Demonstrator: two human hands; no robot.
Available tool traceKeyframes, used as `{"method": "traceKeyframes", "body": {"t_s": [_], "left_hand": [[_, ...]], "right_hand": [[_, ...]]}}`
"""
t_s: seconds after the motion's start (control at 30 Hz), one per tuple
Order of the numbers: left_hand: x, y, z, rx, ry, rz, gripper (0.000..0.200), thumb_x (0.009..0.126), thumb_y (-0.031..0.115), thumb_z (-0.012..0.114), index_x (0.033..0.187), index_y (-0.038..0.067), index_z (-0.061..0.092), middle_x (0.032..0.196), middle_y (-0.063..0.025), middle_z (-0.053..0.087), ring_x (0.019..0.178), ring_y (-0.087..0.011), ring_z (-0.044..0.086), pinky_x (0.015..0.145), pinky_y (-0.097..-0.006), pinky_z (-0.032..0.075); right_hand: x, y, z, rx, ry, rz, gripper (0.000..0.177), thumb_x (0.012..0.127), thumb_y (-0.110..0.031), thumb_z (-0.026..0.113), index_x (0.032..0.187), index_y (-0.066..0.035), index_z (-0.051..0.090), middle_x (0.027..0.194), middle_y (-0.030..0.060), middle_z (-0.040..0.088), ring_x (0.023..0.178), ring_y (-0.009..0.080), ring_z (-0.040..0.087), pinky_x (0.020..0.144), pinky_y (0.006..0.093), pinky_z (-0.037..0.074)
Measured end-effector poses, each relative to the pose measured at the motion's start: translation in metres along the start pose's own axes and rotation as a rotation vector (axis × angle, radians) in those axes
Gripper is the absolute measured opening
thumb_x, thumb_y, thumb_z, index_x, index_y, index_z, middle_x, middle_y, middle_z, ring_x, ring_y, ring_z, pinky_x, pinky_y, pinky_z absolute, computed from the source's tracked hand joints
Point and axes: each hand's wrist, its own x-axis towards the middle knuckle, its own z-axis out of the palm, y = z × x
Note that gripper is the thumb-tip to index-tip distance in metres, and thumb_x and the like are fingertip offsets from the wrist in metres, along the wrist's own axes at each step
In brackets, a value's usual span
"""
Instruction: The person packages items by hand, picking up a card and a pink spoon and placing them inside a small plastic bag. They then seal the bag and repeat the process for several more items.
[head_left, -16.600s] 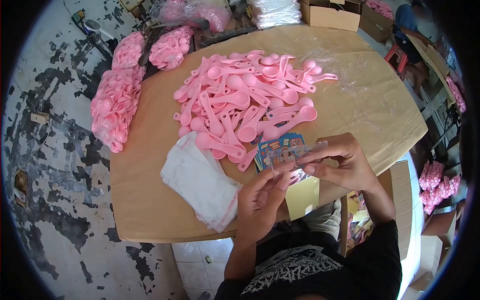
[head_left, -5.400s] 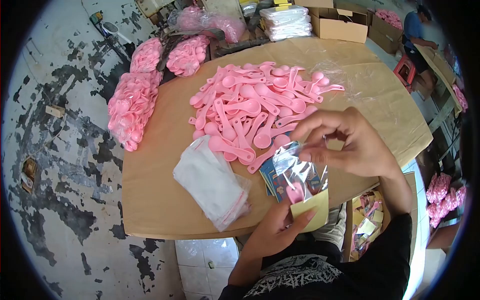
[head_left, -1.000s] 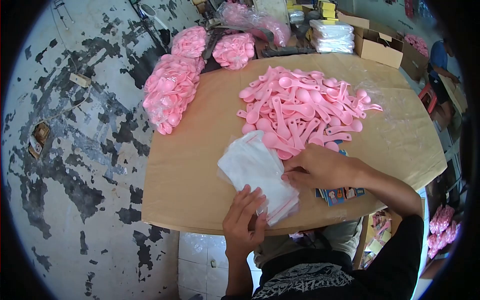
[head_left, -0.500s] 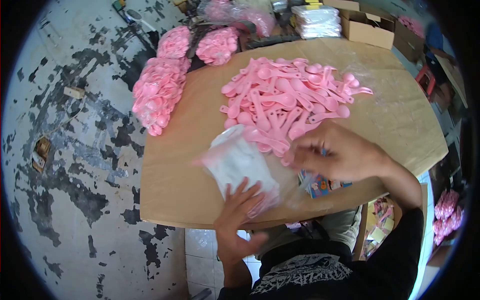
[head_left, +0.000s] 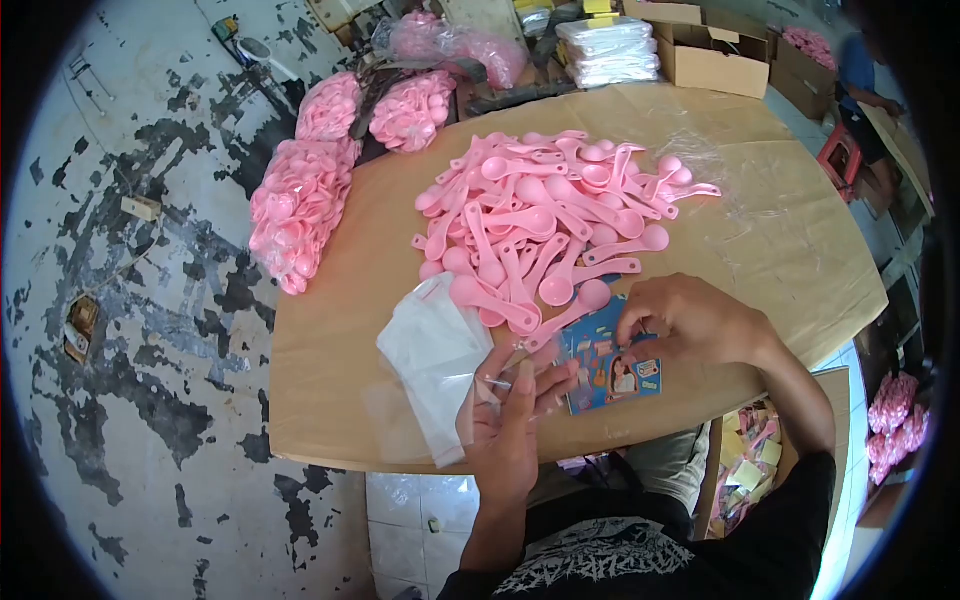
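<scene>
**A:** What's farthest to your left?

**B:** Sealed sacks of pink spoons (head_left: 300,210), lying on the flaking floor. They are at nine o'clock from the loose heap and off the edge of the table (head_left: 800,260).

**A:** And on the table itself?

**B:** At seven o'clock from the heap lies a stack of clear bags (head_left: 432,350), one short end touching the nearest spoons. My left hand (head_left: 510,425) is just beside it, at the stack's four o'clock.

**A:** Is that hand holding anything?

**B:** Yes, my thumb and fingers are pinched together on a single clear bag (head_left: 488,383). It is lifted a little over the stack, and its red seal line shows by my thumb. Its film is too thin for me to trace its far edge.

**A:** What about the heap?

**B:** It's loose pink measuring spoons (head_left: 550,215), piled past the table's middle at twelve o'clock from my hands.

**A:** And your right side?

**B:** A small pile of printed cards (head_left: 612,378) lies at five o'clock from the heap. My right hand (head_left: 690,322) is over its top edge, with curled fingertips down on the top card. I can't tell whether they grip it or only press.

**A:** What's beyond that?

**B:** There's a carton of packed sachets (head_left: 745,470) below the table at four o'clock. Another person (head_left: 862,80) is far off at two o'clock.
</scene>
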Motion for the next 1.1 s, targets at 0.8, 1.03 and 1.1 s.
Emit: {"method": "traceKeyframes", "body": {"t_s": [0.8, 1.03, 1.1], "left_hand": [[0.008, -0.001, -0.002, -0.099, 0.014, 0.007, 0.035, 0.096, 0.008, 0.053, 0.125, -0.009, 0.045, 0.121, -0.0269, 0.057, 0.114, -0.0323, 0.059, 0.099, -0.0445, 0.048], [0.009, -0.003, -0.002, -0.050, -0.026, 0.057, 0.034, 0.096, 0.006, 0.055, 0.126, -0.008, 0.050, 0.119, -0.0178, 0.060, 0.108, -0.0190, 0.060, 0.096, -0.0314, 0.047], [0.009, -0.001, -0.002, -0.045, -0.043, 0.044, 0.035, 0.095, 0.006, 0.056, 0.126, -0.008, 0.050, 0.117, -0.0155, 0.061, 0.108, -0.0168, 0.059, 0.097, -0.0292, 0.046]], "right_hand": [[0.000, -0.017, 0.001, 0.478, 0.231, 0.027, 0.014, 0.093, -0.007, 0.059, 0.106, -0.002, 0.060, 0.082, 0.0072, 0.065, 0.069, 0.0083, 0.060, 0.059, 0.0245, 0.046], [0.008, -0.020, 0.016, 0.282, 0.242, -0.158, 0.018, 0.087, -0.006, 0.064, 0.105, -0.002, 0.064, 0.082, 0.0103, 0.066, 0.064, 0.0149, 0.060, 0.057, 0.0275, 0.046], [0.005, -0.026, 0.012, 0.277, 0.211, -0.082, 0.020, 0.086, -0.006, 0.065, 0.106, -0.003, 0.065, 0.081, 0.0105, 0.066, 0.062, 0.0147, 0.060, 0.056, 0.0274, 0.046]]}}
